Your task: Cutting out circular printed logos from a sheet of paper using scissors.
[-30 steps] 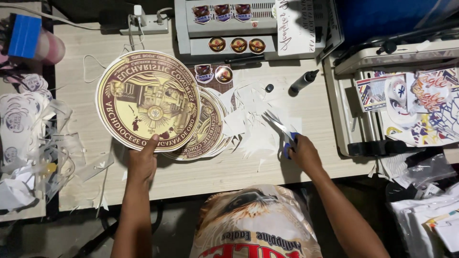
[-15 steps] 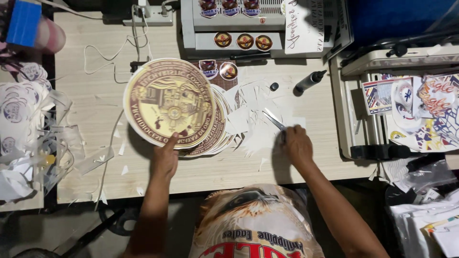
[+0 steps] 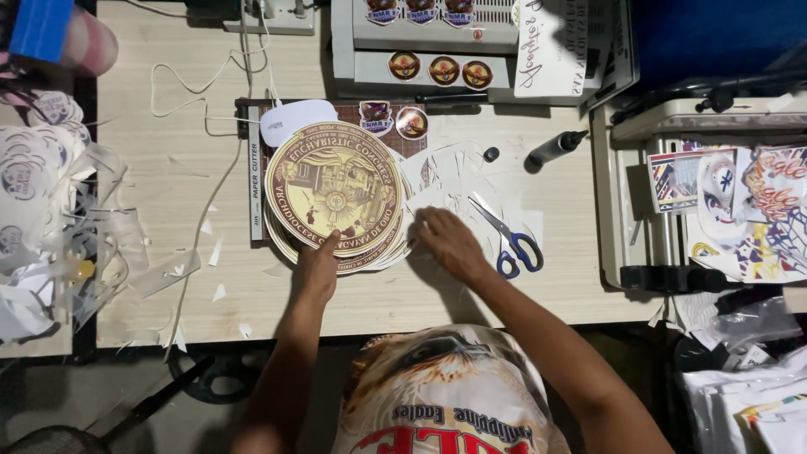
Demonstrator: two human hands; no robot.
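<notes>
right now my left hand (image 3: 319, 267) lies flat, fingers together and holding nothing, on the near edge of the stack of round gold-and-brown printed discs (image 3: 334, 195) that sits on the paper cutter (image 3: 254, 172) on the tabletop (image 3: 168, 168). my right hand (image 3: 450, 240) rests open, empty, on the white paper scraps (image 3: 458, 176) just beside the stack, with the blue-handled scissors (image 3: 508, 238) lying just right of it.

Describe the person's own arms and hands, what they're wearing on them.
Both arms are bare from the upper arm down, with no sleeves reaching them. The left hand and right hand wear no gloves; no watch, ring or bracelet shows. The white printed shirt covers only the torso.
</notes>
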